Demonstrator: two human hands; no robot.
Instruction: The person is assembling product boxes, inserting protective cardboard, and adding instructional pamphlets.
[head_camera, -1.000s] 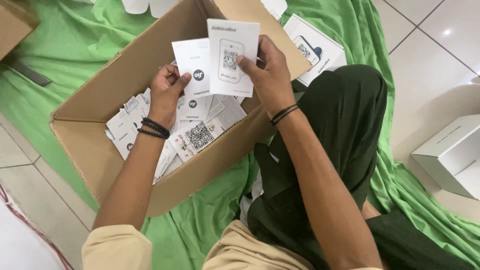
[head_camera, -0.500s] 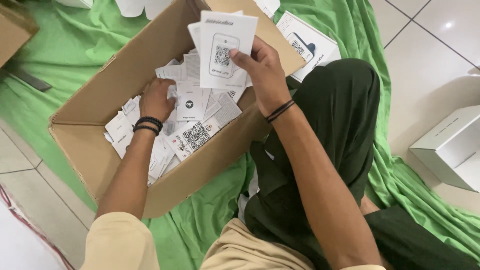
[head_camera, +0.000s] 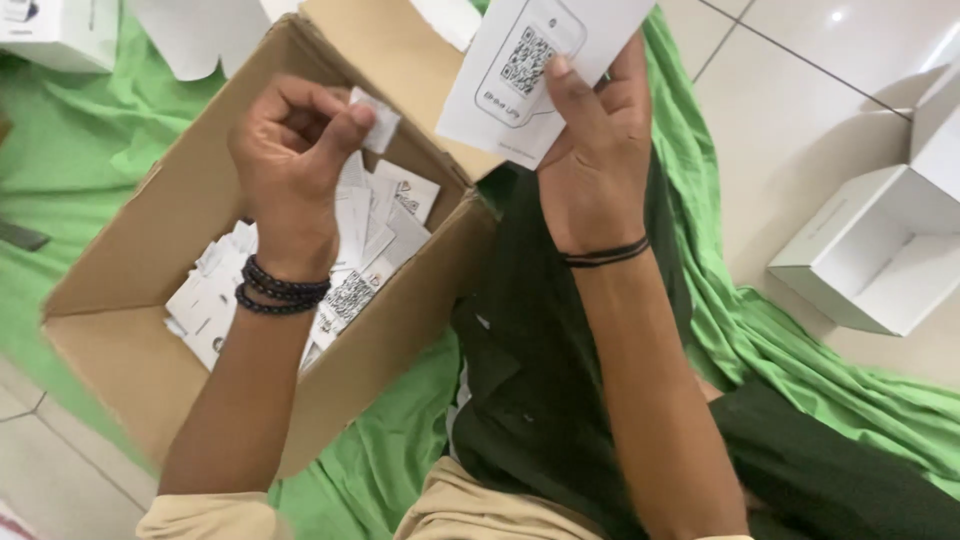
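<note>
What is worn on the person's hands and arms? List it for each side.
Left hand: bare, no glove, two strands of dark beaded bracelets at the wrist. Right hand: bare, thin black cord bands around the wrist. Both forearms are uncovered; short beige sleeves show at the frame's bottom edge.

A brown cardboard box (head_camera: 150, 330) lay open, holding white printed cards (head_camera: 360, 250). The right hand (head_camera: 590, 160) held one white card (head_camera: 530, 70). A white box (head_camera: 870, 260), apparently empty, stood right.
</note>
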